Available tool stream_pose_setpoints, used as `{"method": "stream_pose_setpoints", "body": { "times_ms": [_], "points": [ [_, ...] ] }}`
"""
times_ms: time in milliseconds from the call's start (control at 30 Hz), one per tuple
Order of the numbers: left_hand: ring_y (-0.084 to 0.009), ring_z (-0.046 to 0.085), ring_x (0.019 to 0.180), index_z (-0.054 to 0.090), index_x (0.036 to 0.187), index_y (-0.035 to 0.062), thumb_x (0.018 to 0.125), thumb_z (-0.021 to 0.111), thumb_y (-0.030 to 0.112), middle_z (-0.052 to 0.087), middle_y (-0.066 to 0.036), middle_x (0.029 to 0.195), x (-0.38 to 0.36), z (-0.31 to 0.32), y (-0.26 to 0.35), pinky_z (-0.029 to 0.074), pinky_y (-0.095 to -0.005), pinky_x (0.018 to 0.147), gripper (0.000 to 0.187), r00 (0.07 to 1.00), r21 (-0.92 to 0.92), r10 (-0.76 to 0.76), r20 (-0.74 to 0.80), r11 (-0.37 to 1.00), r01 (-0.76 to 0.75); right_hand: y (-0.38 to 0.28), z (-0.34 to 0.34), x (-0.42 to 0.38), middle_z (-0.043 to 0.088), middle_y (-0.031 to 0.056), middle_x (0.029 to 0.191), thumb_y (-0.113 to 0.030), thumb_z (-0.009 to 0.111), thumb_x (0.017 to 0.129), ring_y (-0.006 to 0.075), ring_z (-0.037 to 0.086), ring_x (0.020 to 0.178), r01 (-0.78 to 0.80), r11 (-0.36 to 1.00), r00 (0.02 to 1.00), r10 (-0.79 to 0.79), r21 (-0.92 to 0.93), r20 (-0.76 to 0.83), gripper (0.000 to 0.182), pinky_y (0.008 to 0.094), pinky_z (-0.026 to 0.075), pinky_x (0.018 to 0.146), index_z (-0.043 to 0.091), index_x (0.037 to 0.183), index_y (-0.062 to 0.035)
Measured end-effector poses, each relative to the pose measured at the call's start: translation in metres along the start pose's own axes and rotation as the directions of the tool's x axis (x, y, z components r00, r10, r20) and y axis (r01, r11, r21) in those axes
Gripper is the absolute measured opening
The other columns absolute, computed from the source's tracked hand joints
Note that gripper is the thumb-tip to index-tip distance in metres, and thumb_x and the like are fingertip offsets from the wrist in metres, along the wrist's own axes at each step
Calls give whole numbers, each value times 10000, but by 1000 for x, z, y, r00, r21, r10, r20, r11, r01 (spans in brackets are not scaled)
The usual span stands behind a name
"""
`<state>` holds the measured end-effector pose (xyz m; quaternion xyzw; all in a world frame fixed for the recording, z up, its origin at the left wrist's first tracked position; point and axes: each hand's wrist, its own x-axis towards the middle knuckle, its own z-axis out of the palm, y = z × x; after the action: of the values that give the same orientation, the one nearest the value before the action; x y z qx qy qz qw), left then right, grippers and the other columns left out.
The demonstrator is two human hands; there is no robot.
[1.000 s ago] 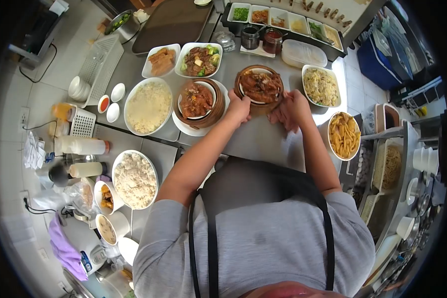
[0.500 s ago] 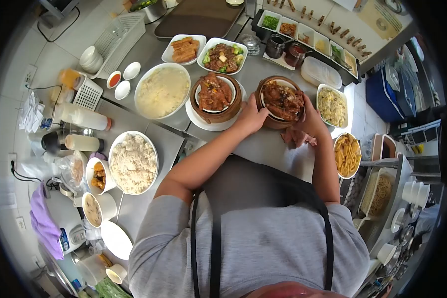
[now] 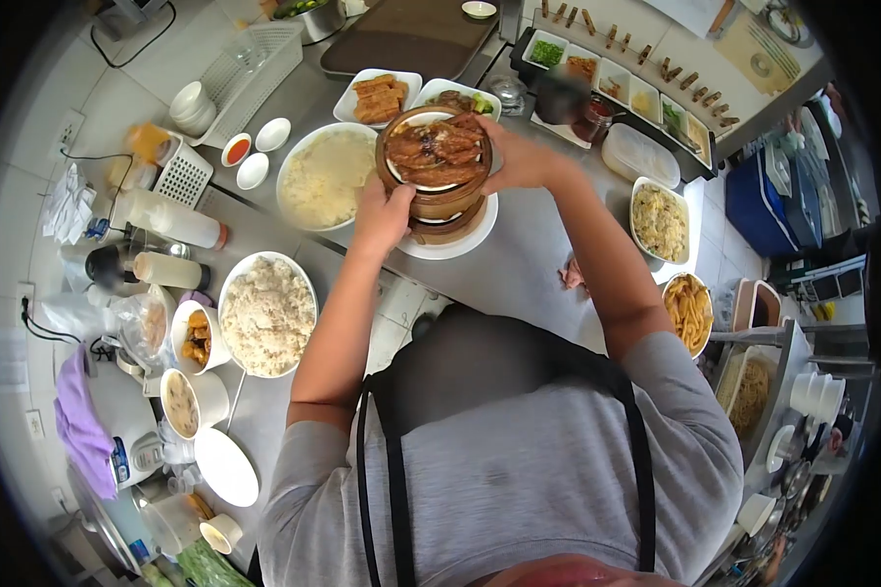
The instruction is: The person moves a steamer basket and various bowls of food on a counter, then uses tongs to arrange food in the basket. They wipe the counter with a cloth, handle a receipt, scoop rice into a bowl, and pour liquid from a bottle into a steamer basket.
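Both my hands hold a round bamboo steamer basket (image 3: 448, 203) by its sides, my left hand (image 3: 382, 217) at the near left and my right hand (image 3: 517, 158) at the right. Glazed brown meat (image 3: 436, 147) fills the white dish inside it. Directly below is a second steamer basket (image 3: 450, 235), mostly hidden, on a white plate (image 3: 478, 238). The held basket overlaps it in this view, like a stack. Close behind are a plate of fried golden pieces (image 3: 380, 96) and a partly covered plate of meat with broccoli (image 3: 484, 104). A crumpled reddish-brown cloth (image 3: 573, 274) lies near my right forearm.
At left stand a wide bowl of pale soup (image 3: 323, 181), a bowl of rice (image 3: 267, 315) and several bottles (image 3: 174, 220). To the right are fried rice (image 3: 660, 221) and fries (image 3: 687, 311). A garnish rack (image 3: 646, 103) and brown tray (image 3: 411, 39) line the back.
My hands have carried the bamboo steamer from the right side leftward and up, over the other steamer on the white plate. The reddish-brown cloth stayed behind on the counter.
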<state>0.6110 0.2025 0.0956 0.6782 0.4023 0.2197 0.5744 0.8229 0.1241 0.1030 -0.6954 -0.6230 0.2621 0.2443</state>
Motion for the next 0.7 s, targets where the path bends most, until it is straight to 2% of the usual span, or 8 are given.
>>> {"method": "stream_pose_setpoints", "body": {
  "times_ms": [233,300,400,533,600,633,667,700],
  "points": [
    [-152,529,645,429,1038,38,759,465,214,531,-76,851,-3,-5,-30,423,-241,438,332,989,-58,-150,11,987,150,9,13,9,296,220,1265,-220,719,495,289,309,1173,-18,1000,991,15,20,134,1013,303,232,981,127,1283,19],
    [-240,524,728,434,1045,0,721,502,214,533,-144,846,-1,-3,-45,434,-314,612,394,1000,9,4,-24,1000,-3,11,14,5,293,213,1268,-218,722,497,289,313,1171,-14,999,991,20,-48,134,1010,302,235,979,131,1283,14],
    [-347,479,866,404,1118,-10,698,533,239,488,-219,970,-1,4,-57,370,-359,831,506,999,49,31,-38,998,-29,8,13,-7,298,201,1270,-204,720,515,292,314,1171,13,1000,993,-13,1,117,997,309,234,979,124,1285,11],
    [-277,507,786,308,1211,27,750,515,317,430,-197,1074,-6,-4,-61,425,-355,725,583,989,-94,-151,-4,984,149,23,28,-26,322,193,1255,-166,696,579,304,360,1135,91,965,995,-97,247,10,930,355,309,932,119,1290,-5],
    [-236,517,733,259,1239,42,782,488,344,418,-190,1069,-16,-17,-61,451,-346,650,594,933,-401,-354,67,847,350,42,46,-48,394,204,1188,-168,662,649,284,506,964,-248,914,963,269,320,-23,867,372,427,808,106,1298,-22],
    [-203,514,687,289,1145,43,816,441,332,373,-115,965,-18,-23,-68,450,-308,541,463,919,-507,-394,-24,797,328,40,51,-54,446,189,1115,-146,625,679,262,536,880,-415,748,901,419,518,117,809,353,457,733,117,1297,-25],
    [-211,513,700,280,1133,44,821,437,323,358,-126,984,-13,-30,-79,450,-317,546,446,903,-595,-419,-92,750,287,38,58,-59,498,174,1042,-124,587,709,240,567,796,-559,508,806,516,655,289,752,334,488,657,128,1297,-28],
    [-219,512,713,272,1120,45,826,433,314,343,-138,1002,-10,-36,-93,450,-326,550,430,879,-675,-453,-152,697,243,38,70,-60,513,164,995,-102,562,718,224,568,765,-535,445,812,505,718,292,722,323,489,633,134,1295,-28]
  ]
}}
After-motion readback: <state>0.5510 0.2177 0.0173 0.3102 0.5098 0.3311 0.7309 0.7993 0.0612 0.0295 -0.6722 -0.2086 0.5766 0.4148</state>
